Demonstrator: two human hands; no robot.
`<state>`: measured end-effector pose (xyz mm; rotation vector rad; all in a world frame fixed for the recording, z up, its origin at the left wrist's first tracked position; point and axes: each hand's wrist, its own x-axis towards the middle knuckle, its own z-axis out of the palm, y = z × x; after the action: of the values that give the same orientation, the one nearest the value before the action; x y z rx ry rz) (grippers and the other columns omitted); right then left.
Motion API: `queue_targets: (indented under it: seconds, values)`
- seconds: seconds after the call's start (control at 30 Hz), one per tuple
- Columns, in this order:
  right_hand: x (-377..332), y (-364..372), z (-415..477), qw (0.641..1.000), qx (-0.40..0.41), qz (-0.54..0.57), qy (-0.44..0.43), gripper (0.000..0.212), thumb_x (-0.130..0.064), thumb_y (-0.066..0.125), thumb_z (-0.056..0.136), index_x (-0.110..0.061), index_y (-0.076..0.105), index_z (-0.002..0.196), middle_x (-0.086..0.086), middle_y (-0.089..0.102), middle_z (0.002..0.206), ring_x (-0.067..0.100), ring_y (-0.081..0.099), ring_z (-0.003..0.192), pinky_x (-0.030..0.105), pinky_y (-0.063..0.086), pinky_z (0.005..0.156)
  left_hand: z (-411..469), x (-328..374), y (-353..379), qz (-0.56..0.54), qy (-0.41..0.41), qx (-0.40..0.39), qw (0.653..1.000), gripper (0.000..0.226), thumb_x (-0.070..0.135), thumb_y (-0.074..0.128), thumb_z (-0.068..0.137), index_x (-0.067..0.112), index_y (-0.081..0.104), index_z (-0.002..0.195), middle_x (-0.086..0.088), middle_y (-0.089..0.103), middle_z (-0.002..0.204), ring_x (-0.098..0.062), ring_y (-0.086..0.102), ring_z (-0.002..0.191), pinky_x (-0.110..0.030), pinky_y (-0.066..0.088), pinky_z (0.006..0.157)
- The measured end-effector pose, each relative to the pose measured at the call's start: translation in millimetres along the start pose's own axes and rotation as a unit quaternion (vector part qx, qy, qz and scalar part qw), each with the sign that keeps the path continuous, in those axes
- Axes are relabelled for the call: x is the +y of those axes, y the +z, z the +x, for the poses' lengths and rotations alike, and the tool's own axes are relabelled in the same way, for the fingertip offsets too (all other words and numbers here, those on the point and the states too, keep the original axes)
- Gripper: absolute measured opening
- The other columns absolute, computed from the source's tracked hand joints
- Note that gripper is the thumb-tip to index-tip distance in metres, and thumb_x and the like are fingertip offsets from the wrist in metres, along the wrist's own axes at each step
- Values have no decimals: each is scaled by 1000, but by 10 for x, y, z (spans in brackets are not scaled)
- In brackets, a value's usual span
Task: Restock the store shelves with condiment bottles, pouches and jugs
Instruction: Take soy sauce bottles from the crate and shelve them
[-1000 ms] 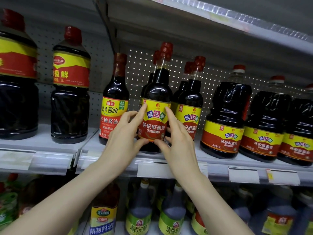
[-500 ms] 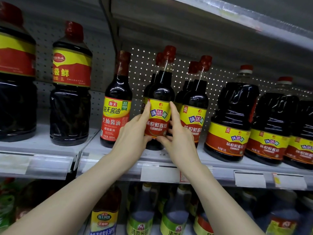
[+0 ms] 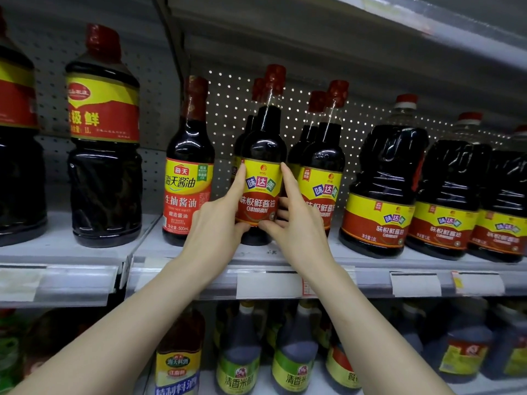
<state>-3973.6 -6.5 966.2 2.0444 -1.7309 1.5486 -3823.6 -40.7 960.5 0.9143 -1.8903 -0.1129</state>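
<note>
soy bottle (image 3: 263,149) in left hand (image 3: 216,223), right hand (image 3: 296,226), near shelf edge (image 3: 368,277)

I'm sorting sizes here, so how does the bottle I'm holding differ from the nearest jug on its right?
The held bottle is slim and long-necked; the jug is broad and squat. The left hand and right hand grip the bottle; the jug stands untouched. Both hold dark sauce, wear yellow-and-red labels and red caps, and share one shelf.

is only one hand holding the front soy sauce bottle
No, the left hand and the right hand both grip the soy sauce bottle at its label.
</note>
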Motion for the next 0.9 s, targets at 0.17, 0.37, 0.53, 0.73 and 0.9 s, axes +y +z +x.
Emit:
queue_targets:
  seconds: [0.17,0.37,0.53,0.73,0.9]
  values:
    - [-17,-48,1,1000,-18,-8,9,101,-11,75,89,-39,9,160,5,57,140,21,60,123,49,52,103,14,18,-6,12,0,-15,1000,103,13,73,87,35,3,158,-4,65,130,-22,63,115,-35,50,93]
    - [23,-215,-322,1000,-3,0,-14,83,-5,69,93,-33,25,158,-2,56,142,2,55,118,33,51,104,-247,282,-39,19,44,35,998,76,7,72,87,22,36,152,0,52,145,-19,49,132,-41,45,104]
    - [135,-507,-718,999,8,15,-29,72,-4,64,95,-33,35,154,-4,55,145,8,56,126,33,49,107,-637,583,89,1,39,51,998,64,3,72,85,21,51,142,0,54,138,-17,53,124,-30,43,101]
    - [447,-868,-1345,999,-21,35,-7,61,-4,65,95,-26,47,148,-2,60,140,13,59,124,40,50,105,-1240,901,438,-2,-19,46,999,60,8,72,83,22,55,139,1,56,134,-18,54,122,-37,46,101]
    - [766,-1009,-1996,997,-62,46,9,59,-3,66,93,-21,49,147,-1,60,140,15,59,125,42,50,104,-1904,1124,713,-3,-60,19,998,61,5,75,80,16,57,137,-2,58,132,-19,56,123,-32,45,104]
